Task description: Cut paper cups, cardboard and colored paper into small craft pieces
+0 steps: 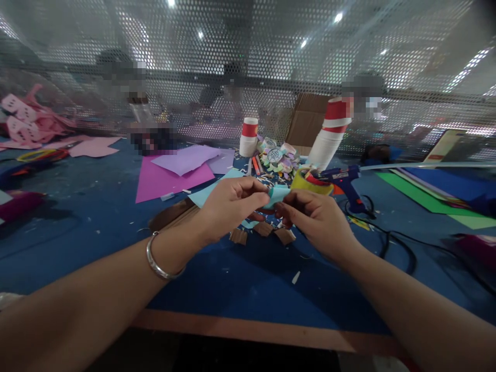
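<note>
Between my two hands is a small piece of light blue paper, bent or curled. My left hand pinches its left end with thumb and fingers. The fingers of my right hand are closed on its right end. A larger light blue sheet lies behind my left wrist, partly covered. Below my fingers are several small brown cardboard pieces on the blue table. Just beyond my right hand stands a yellow tape roll, with a blue glue gun resting against it.
Purple sheets lie at the left back. A short stack of paper cups, a leaning taller stack and a pile of paper cutouts stand behind. A black cable loops at right, near coloured sheets. A perforated metal screen rises behind.
</note>
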Demonstrator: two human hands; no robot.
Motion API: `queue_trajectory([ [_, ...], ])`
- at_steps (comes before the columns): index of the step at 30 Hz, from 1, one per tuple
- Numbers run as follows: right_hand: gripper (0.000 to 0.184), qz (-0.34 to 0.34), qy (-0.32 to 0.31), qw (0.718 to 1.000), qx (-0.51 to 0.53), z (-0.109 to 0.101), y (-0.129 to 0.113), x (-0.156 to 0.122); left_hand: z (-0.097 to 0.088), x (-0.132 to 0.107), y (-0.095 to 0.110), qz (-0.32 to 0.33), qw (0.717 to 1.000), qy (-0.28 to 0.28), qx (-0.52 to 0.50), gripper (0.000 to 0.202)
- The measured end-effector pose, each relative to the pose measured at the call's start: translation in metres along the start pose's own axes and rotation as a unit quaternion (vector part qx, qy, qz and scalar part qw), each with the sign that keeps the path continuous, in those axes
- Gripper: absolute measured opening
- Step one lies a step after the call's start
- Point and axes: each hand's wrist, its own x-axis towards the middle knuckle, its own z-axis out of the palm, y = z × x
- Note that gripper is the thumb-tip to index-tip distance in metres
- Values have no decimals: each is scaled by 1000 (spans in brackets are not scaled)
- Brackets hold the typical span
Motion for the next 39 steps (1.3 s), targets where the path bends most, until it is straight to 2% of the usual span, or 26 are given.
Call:
queue_trajectory([
  [8, 30, 30, 4, 997, 69, 1, -2, -1, 1, -2, -2, 21, 999, -24, -31, 27],
  [12, 31, 21, 5, 998, 53, 1, -2, -1, 3, -2, -2, 37, 999, 5, 8, 26],
  [18, 27, 15, 26, 999, 32, 2, 0, 0, 0, 2, -6, 15, 999, 33, 15, 27],
  [23, 25, 18, 94, 995, 41, -1, 3, 2, -5, 2, -7, 8, 999, -8, 39, 20],
  [30, 24, 37, 49, 996, 71, -3, 2, 2, -6, 1, -4, 10, 995, -46, 93, 16],
  [35, 22, 36, 44, 994, 94, -4, 2, 1, -6, 1, -3, 32, 990, -63, 118, 18],
  [39, 21, 23, 47, 996, 72, -4, 1, 1, -4, 2, -4, 46, 988, -60, 132, 21],
])
